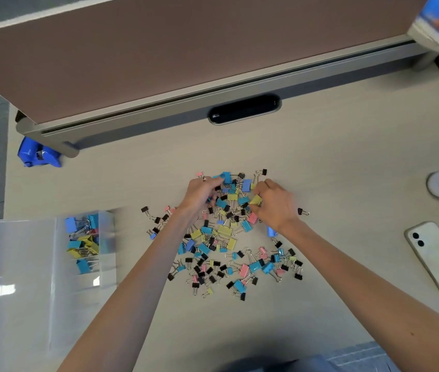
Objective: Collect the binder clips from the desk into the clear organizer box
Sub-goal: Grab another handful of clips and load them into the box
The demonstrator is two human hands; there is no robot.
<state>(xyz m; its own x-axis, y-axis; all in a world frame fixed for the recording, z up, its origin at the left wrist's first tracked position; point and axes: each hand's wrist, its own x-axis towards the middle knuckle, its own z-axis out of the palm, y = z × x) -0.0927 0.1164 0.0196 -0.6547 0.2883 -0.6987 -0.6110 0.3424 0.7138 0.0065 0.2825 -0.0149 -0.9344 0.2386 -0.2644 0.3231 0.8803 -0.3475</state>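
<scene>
Pinching a yellow clip (256, 200) with the right hand (274, 208); left hand (200, 193) is curled into the pile (223, 230), can't tell if it holds anything.
Clips likely light, rigid, with snaggy wire handles, so grab the bodies. Both arms extended, palms down. Pile sits under and between the hands; clear organizer box (25, 264) is well left of the left hand.

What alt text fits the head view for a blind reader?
The left hand and right hand reach into a pile of coloured binder clips on a desk; the right hand pinches a yellow clip. A clear organizer box at left holds some.
</scene>
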